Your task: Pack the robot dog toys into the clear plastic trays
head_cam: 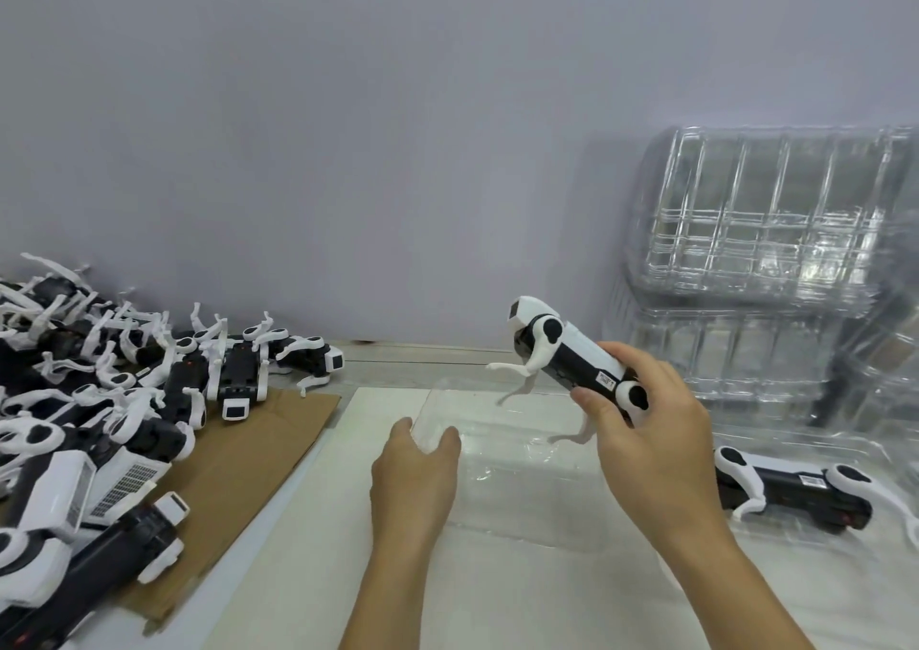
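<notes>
Right hand [646, 430]: fingers curled round the body of a white-and-black plastic robot dog toy [572, 356], held in the air above a clear plastic tray [522, 475] lying on the white table surface [308, 550]. Left hand [415, 480]: thumb and fingers pinch the tray's far-left edge. Heap of like robot dog toys [99, 401] on brown cardboard [238, 490], left; stack of clear trays [766, 231] far right, one packed dog [795, 490] near right.

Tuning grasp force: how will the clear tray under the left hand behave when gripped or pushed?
Clear tray looks thin-walled, so probably light and flexible; the left hand pinching its near corner may bend it. On the smooth white sheet it likely slides easily when pushed.
</notes>
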The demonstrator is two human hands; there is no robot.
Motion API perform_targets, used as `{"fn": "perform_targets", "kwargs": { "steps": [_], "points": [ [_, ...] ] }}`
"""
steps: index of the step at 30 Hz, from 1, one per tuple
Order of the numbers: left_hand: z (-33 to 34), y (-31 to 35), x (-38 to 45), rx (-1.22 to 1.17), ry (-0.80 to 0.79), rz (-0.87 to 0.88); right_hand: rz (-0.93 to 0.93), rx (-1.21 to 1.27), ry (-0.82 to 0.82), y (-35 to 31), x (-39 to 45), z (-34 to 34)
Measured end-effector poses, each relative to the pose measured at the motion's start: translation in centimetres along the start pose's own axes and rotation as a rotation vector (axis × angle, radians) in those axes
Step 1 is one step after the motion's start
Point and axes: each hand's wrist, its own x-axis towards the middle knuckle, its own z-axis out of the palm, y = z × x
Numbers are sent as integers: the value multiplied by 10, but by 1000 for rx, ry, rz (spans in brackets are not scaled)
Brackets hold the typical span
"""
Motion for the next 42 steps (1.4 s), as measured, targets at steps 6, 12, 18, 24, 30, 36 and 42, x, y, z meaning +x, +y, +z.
{"fn": "perform_targets", "kwargs": {
  "steps": [6, 12, 18, 24, 30, 36, 42],
  "points": [
    [-1, 1, 4, -130, 31, 123, 74, 59, 13, 3, 2, -3],
    [-2, 7, 1, -147, 28, 194, 118, 103, 18, 4, 5, -5],
    [-22, 12, 0, 353, 98, -24, 127, 119, 29, 4, 5, -6],
    [-57, 12, 17, 464, -65, 193, 135, 114, 11, 4, 5, -6],
    [-51, -3, 30, 208, -64, 208, 136, 137, -27, 4, 3, -4],
    [-57, 15, 17, 742, -12, 6, 135, 133, -18, 4, 3, -6],
    [-50, 26, 5, 881, -25, 29, 137, 138, 2, 2, 6, -10]
  ]
}}
